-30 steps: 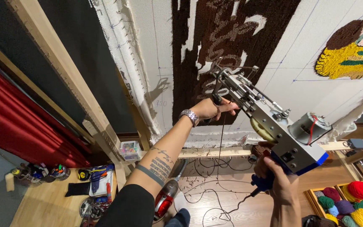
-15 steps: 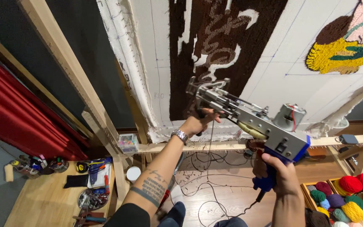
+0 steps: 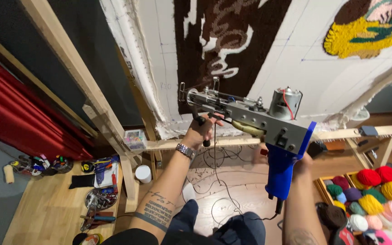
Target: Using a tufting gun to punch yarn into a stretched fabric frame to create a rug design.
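Note:
I hold a tufting gun (image 3: 259,122) with a grey metal body, a small motor on top and a blue handle. My right hand (image 3: 301,164) grips the blue handle from behind and is mostly hidden by it. My left hand (image 3: 201,129) is closed on the gun's black front grip, a metal watch on its wrist. The needle end points left, just off the white stretched cloth (image 3: 296,59) by the lower edge of a brown tufted patch (image 3: 223,41). A black cord hangs from the handle.
A yellow and brown tufted figure (image 3: 368,31) is at the upper right. The wooden frame (image 3: 82,86) runs diagonally at left beside a red curtain (image 3: 19,118). Yarn balls (image 3: 368,195) fill a crate at lower right. Tools and a white cup (image 3: 143,173) lie on the floor.
Both hands and the gun have come down and away from the brown patch toward the cloth's lower edge. The gun now sits more level, and the view has tilted down.

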